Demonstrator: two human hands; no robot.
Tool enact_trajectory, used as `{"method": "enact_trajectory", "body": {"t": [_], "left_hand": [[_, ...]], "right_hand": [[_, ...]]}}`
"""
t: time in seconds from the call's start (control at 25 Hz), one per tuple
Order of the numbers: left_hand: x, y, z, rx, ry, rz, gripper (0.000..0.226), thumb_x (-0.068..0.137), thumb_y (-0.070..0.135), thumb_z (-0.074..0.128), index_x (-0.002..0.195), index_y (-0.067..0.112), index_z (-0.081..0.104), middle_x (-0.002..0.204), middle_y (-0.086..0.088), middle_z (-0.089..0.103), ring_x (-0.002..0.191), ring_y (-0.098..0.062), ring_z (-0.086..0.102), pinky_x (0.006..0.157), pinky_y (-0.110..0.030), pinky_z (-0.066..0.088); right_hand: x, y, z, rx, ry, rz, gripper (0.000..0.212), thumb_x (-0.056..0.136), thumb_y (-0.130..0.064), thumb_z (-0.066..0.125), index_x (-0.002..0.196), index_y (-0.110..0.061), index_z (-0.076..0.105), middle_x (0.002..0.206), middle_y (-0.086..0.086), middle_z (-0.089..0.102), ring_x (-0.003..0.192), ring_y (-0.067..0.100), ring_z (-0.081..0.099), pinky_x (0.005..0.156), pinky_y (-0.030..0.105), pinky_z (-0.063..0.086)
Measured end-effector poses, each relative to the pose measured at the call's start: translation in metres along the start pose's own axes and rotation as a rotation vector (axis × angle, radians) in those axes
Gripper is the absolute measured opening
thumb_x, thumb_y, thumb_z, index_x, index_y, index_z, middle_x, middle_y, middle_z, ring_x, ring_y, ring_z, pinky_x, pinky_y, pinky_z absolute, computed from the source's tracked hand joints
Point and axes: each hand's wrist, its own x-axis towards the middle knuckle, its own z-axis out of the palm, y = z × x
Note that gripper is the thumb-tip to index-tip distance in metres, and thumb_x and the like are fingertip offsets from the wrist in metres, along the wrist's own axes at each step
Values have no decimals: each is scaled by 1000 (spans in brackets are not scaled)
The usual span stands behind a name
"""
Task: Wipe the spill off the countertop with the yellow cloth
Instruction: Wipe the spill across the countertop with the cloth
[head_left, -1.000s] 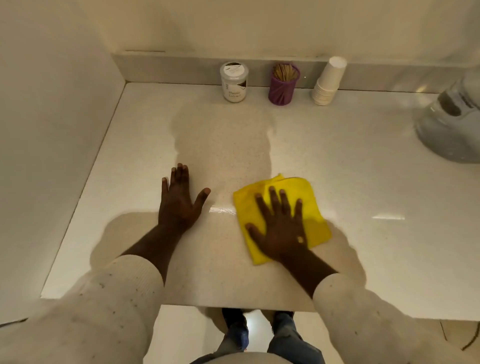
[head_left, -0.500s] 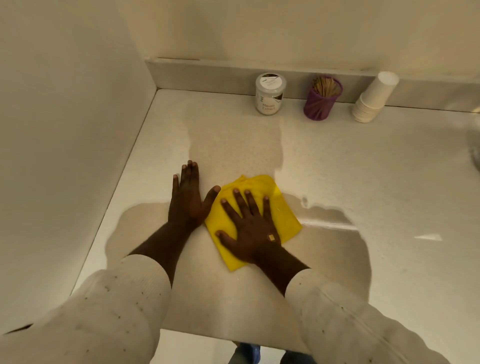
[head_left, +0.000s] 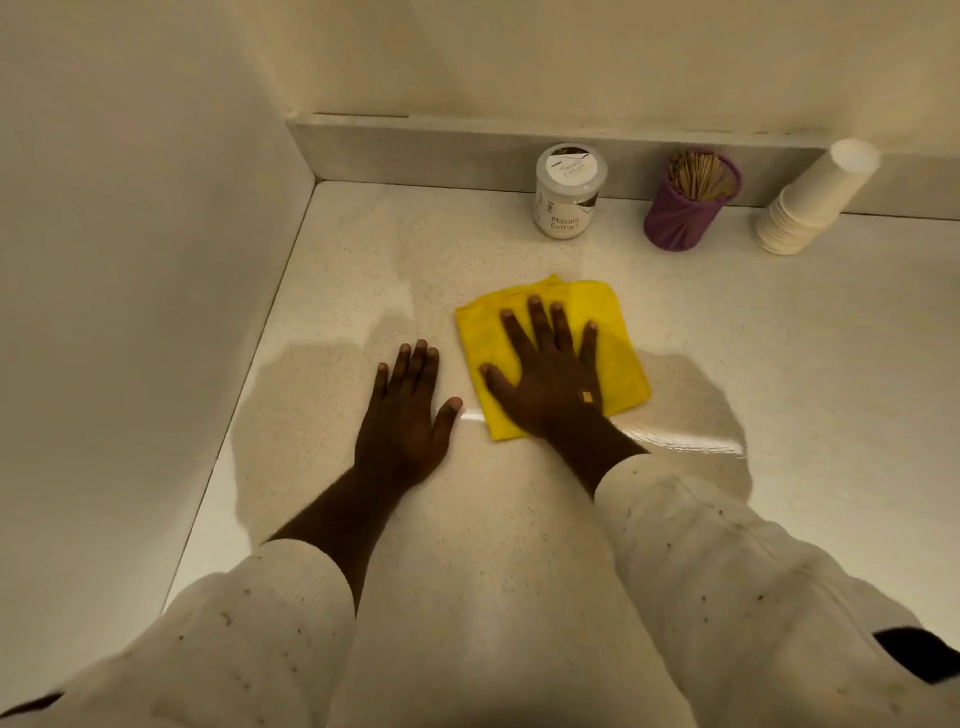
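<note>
The folded yellow cloth lies flat on the speckled beige countertop, a little in front of the jars at the back. My right hand presses down on it with fingers spread, covering its near left part. My left hand rests flat on the bare countertop just left of the cloth, fingers apart, holding nothing. A thin wet streak glints on the surface to the right of my right wrist, and a short wet glint shows between my two hands.
Against the back ledge stand a white Masala Extract jar, a purple cup of wooden sticks and a tilted stack of white paper cups. A wall closes off the left side.
My right hand has slid the cloth away from my left thumb, to the right and farther from me. The left hand stays flat in place. The view has shifted left.
</note>
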Motion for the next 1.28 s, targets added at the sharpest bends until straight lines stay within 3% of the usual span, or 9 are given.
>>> {"method": "enact_trajectory", "body": {"t": [0.24, 0.52, 0.68, 0.96, 1.16, 1.28], "left_hand": [[0, 3, -4, 19, -49, -26, 72, 101, 52, 28, 158, 15, 4, 168, -7, 4, 155, -21, -2, 126, -47, 7], [0, 3, -4, 65, -48, -8, 72, 102, 52, 27, 158, 14, 3, 168, -9, 3, 154, -22, -2, 125, -48, 6], [1, 4, -4, 82, -54, -7, 72, 102, 51, 23, 158, 12, 2, 167, -11, 1, 154, -25, -2, 125, -47, 6], [-23, 40, 4, 18, -56, -18, 72, 99, 46, 21, 157, 6, 10, 166, -15, 9, 154, -27, 4, 125, -45, 1], [-50, 78, 7, -71, -17, -41, 69, 101, 46, 22, 157, 7, 13, 166, -13, 13, 154, -26, 7, 125, -45, 2], [-61, 111, 9, -67, -34, 73, 69, 102, 49, 23, 157, 10, 15, 166, -10, 13, 154, -23, 6, 125, -45, 1]], "right_hand": [[2, 64, -18, -8, 2, 206, 82, 89, -80, 17, 158, -38, 2, 169, 1, -1, 154, 28, -5, 119, 65, -6], [-75, 133, -25, -70, 43, 459, 84, 88, -80, 13, 158, -35, 6, 169, 4, 2, 154, 30, 0, 117, 68, 1], [-111, 90, -12, -41, 55, 371, 84, 89, -78, 18, 159, -33, 9, 169, 7, 5, 154, 32, 2, 117, 69, 1], [-191, -12, 14, 33, 51, 16, 82, 91, -72, 34, 159, -32, 11, 169, 7, 6, 154, 31, -4, 117, 68, 1], [-243, 17, 8, 10, 24, 11, 82, 91, -75, 32, 158, -37, 5, 169, 1, 0, 154, 24, -8, 118, 65, 1], [-257, 50, 0, -9, 48, 100, 81, 91, -76, 31, 158, -38, 6, 169, 0, 3, 154, 24, -4, 119, 64, 1]]}}
